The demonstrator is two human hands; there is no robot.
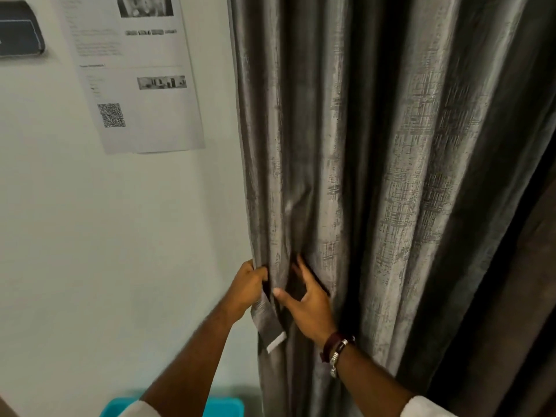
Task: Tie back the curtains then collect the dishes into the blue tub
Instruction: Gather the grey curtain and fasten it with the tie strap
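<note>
The left hand [248,285] holds in its grip the grey curtain's [376,176] left edge, the tieback strap [268,322] hanging at five o'clock, while the right hand [310,305] lies open-fingered on the folds.

Grey curtain [376,176] hangs in folds, filling right of view from 12 to 5 o'clock. Left hand [246,288] grips curtain's left edge at about 7 o'clock, fingers curled round fabric. Short grey tie-back strap [268,323] with white end hangs just below that hand; whether hand holds it, hard to say. Right hand [307,305] at 6 o'clock, fingers spread, pressing into fold; bracelet [337,350] on wrist. Printed sheet [135,70] on wall [90,236] at 10 o'clock. Blue tub [222,407] at bottom edge, 6 to 7 o'clock.
</note>
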